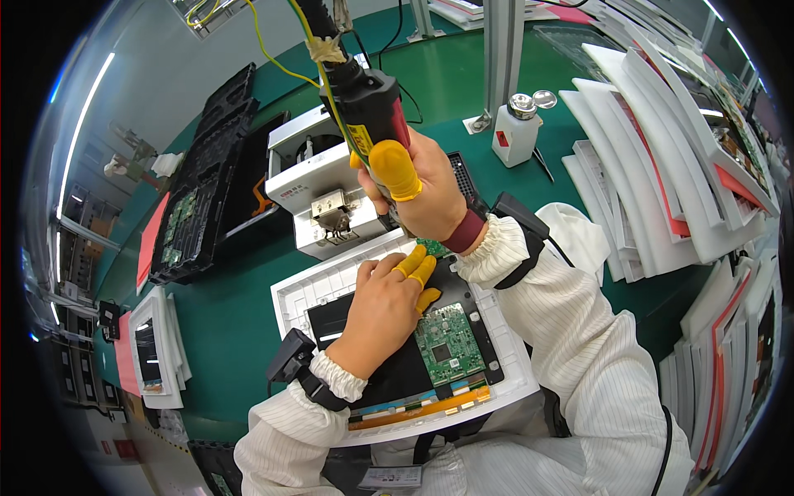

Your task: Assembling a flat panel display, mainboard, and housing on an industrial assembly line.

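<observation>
My right hand (430,186) grips a black and red electric screwdriver (368,99), its thumb covered by a yellow finger cot. The driver points down, and its tip is hidden behind the hand. My left hand (379,310) lies on a black flat panel (389,372), fingers stretched out and several in yellow cots, near a small green board (432,248) partly hidden by the hands. Right of that hand, a larger green circuit board (451,347) sits on the panel. An orange flex strip (438,407) runs along the near edge. A white frame (517,364) surrounds the panel.
Behind the panel stands a white screw feeder machine (318,190). A white pump bottle (516,132) and tweezers (542,164) are to its right. Stacked white foam sheets (645,157) fill the right side. Black trays (198,198) with boards lie left, near a white-framed panel (157,351).
</observation>
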